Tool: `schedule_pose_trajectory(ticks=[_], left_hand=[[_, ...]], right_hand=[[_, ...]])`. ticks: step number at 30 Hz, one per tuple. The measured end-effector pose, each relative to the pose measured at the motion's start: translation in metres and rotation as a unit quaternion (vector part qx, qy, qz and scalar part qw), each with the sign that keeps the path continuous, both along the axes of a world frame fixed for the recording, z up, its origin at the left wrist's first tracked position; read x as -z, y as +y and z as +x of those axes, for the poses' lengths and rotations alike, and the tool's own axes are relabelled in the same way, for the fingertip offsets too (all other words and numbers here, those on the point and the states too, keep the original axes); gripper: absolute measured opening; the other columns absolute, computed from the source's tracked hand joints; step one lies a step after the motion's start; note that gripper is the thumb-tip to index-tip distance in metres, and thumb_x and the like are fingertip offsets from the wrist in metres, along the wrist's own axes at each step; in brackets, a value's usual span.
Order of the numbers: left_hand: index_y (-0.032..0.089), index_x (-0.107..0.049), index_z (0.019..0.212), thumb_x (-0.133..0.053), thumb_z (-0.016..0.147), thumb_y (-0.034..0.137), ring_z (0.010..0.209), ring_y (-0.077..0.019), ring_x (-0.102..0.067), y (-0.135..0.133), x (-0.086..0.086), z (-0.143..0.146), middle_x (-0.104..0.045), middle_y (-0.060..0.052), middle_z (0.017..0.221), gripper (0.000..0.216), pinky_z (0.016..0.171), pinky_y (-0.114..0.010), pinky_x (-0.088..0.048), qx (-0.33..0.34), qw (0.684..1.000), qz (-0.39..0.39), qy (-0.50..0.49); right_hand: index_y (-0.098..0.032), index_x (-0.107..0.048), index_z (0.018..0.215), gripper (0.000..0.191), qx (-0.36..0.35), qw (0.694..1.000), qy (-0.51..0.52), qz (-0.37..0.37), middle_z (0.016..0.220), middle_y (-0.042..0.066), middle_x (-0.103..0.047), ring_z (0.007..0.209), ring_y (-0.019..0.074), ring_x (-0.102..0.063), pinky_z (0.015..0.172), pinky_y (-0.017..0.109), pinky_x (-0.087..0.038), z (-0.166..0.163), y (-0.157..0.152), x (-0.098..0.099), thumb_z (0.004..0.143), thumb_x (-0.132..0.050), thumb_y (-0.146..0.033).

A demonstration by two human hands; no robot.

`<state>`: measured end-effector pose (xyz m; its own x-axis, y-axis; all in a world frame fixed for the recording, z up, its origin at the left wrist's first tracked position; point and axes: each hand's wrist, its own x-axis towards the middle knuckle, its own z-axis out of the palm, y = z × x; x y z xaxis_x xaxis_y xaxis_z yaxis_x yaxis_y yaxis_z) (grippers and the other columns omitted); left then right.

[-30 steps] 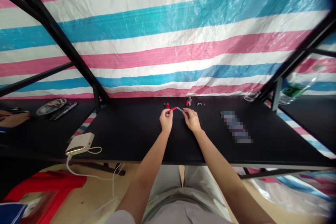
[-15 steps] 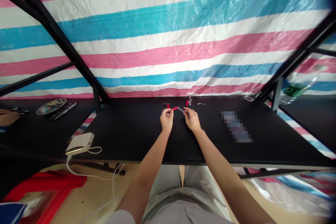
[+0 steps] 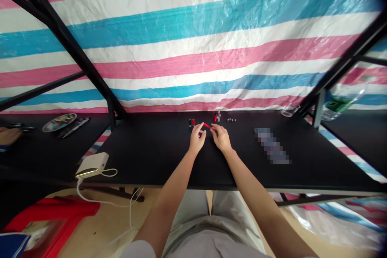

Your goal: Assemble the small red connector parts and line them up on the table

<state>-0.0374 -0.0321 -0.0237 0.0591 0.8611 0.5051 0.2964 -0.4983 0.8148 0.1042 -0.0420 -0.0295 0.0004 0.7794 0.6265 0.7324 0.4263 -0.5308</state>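
My left hand (image 3: 197, 139) and my right hand (image 3: 221, 138) meet over the far middle of the black table (image 3: 157, 153). Both pinch a short red pen part (image 3: 207, 125) held between their fingertips. Just left of the hands two small red and black caps (image 3: 191, 122) stand upright. Behind my right hand stand a red piece and a clear piece (image 3: 217, 117), with several tiny dark bits (image 3: 231, 120) beside them.
A blurred flat item (image 3: 272, 145) lies right of my hands. A white power bank (image 3: 91, 165) with a cable sits at the table's left front corner. On the left table are a metal dish (image 3: 59, 122), pens (image 3: 75, 126) and another person's hand (image 3: 9, 135). A glass (image 3: 289, 110) stands far right.
My left hand has moved right, close to my right hand. The red part and the clear tube that were held apart have come together; only the red part shows now.
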Motion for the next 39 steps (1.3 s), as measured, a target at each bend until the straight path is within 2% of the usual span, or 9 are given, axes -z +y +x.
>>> schedule_pose_trajectory(ticks=[3, 6, 10, 13, 17, 22, 26, 34, 39], left_hand=[[0.024, -0.046, 0.123, -0.049, 0.079, 0.017, 0.077, -0.0105, -0.058, 0.0, 0.003, 0.001, -0.049, -0.01, 0.119, 0.045, 0.055, -0.019, -0.046, 0.018, 1.0, 0.015, 0.011], [0.024, -0.047, 0.122, -0.047, 0.078, 0.014, 0.077, -0.0102, -0.057, -0.001, 0.001, 0.001, -0.049, -0.01, 0.117, 0.045, 0.055, -0.019, -0.046, 0.024, 0.999, 0.019, 0.014], [0.024, -0.049, 0.119, -0.045, 0.078, 0.013, 0.077, -0.01, -0.056, -0.003, -0.003, 0.0, -0.05, -0.009, 0.115, 0.042, 0.055, -0.019, -0.045, 0.029, 0.999, 0.023, 0.015], [0.023, -0.048, 0.119, -0.046, 0.077, 0.012, 0.077, -0.0107, -0.056, -0.004, -0.006, -0.001, -0.052, -0.01, 0.113, 0.043, 0.057, -0.02, -0.045, -0.02, 0.999, 0.021, -0.019], [0.021, -0.046, 0.116, -0.046, 0.076, 0.011, 0.075, -0.0105, -0.057, 0.0, -0.007, -0.006, -0.054, -0.009, 0.111, 0.042, 0.062, -0.022, -0.047, -0.121, 0.985, -0.033, -0.121], [0.019, -0.049, 0.105, -0.046, 0.073, 0.009, 0.069, -0.0087, -0.059, 0.009, -0.002, -0.014, -0.056, -0.006, 0.105, 0.034, 0.071, -0.024, -0.047, -0.186, 0.956, -0.085, -0.213], [0.018, -0.051, 0.1, -0.045, 0.071, 0.007, 0.068, -0.0088, -0.06, 0.013, 0.001, -0.017, -0.057, -0.005, 0.102, 0.031, 0.072, -0.025, -0.047, -0.199, 0.95, -0.094, -0.223], [0.018, -0.052, 0.095, -0.045, 0.07, 0.008, 0.067, -0.0085, -0.059, 0.015, 0.002, -0.017, -0.058, -0.004, 0.1, 0.028, 0.071, -0.024, -0.047, -0.195, 0.945, -0.113, -0.236], [0.018, -0.052, 0.094, -0.045, 0.07, 0.008, 0.067, -0.0085, -0.059, 0.014, 0.001, -0.017, -0.058, -0.004, 0.098, 0.027, 0.07, -0.024, -0.047, -0.193, 0.946, -0.118, -0.233]], right_hand=[[-0.018, -0.051, 0.111, 0.029, 0.007, 1.0, 0.0, -0.008, 0.09, 0.004, -0.066, 0.081, 0.018, -0.056, 0.079, 0.033, -0.04, 0.0, 0.0, 0.0, 0.086, -0.043, -0.03], [-0.018, -0.052, 0.111, 0.03, 0.02, 0.999, -0.015, -0.032, 0.089, 0.004, -0.067, 0.083, 0.0186, -0.056, 0.079, 0.033, -0.039, -0.002, 0.0, -0.002, 0.083, -0.048, -0.029], [-0.021, -0.06, 0.097, 0.021, 0.045, 0.995, -0.019, -0.085, 0.085, 0.002, -0.067, 0.082, 0.0182, -0.056, 0.076, 0.031, -0.039, -0.009, 0.007, -0.006, 0.079, -0.052, -0.026], [-0.021, -0.062, 0.086, 0.014, 0.047, 0.99, 0.017, -0.13, 0.081, 0.001, -0.066, 0.077, 0.0161, -0.057, 0.071, 0.028, -0.04, -0.015, 0.019, -0.008, 0.075, -0.056, -0.027], [-0.021, -0.061, 0.081, 0.013, 0.057, 0.976, 0.061, -0.203, 0.075, -0.001, -0.064, 0.071, 0.0138, -0.057, 0.064, 0.024, -0.04, -0.024, 0.036, -0.012, 0.071, -0.059, -0.028], [-0.022, -0.059, 0.081, 0.011, 0.061, 0.962, 0.043, -0.264, 0.075, -0.003, -0.064, 0.075, 0.0132, -0.058, 0.07, 0.025, -0.038, -0.039, 0.049, -0.022, 0.071, -0.059, -0.027], [-0.022, -0.059, 0.08, 0.009, 0.068, 0.956, 0.007, -0.285, 0.081, -0.002, -0.065, 0.083, 0.0145, -0.058, 0.075, 0.028, -0.036, -0.052, 0.055, -0.026, 0.073, -0.058, -0.027], [-0.021, -0.061, 0.083, 0.012, 0.073, 0.94, -0.072, -0.325, 0.087, 0.002, -0.065, 0.089, 0.017, -0.057, 0.081, 0.031, -0.035, -0.063, 0.068, -0.021, 0.076, -0.055, -0.029], [-0.022, -0.062, 0.083, 0.013, 0.075, 0.934, -0.066, -0.344, 0.087, 0.003, -0.066, 0.087, 0.0186, -0.059, 0.081, 0.033, -0.036, -0.064, 0.075, -0.023, 0.076, -0.056, -0.031]])
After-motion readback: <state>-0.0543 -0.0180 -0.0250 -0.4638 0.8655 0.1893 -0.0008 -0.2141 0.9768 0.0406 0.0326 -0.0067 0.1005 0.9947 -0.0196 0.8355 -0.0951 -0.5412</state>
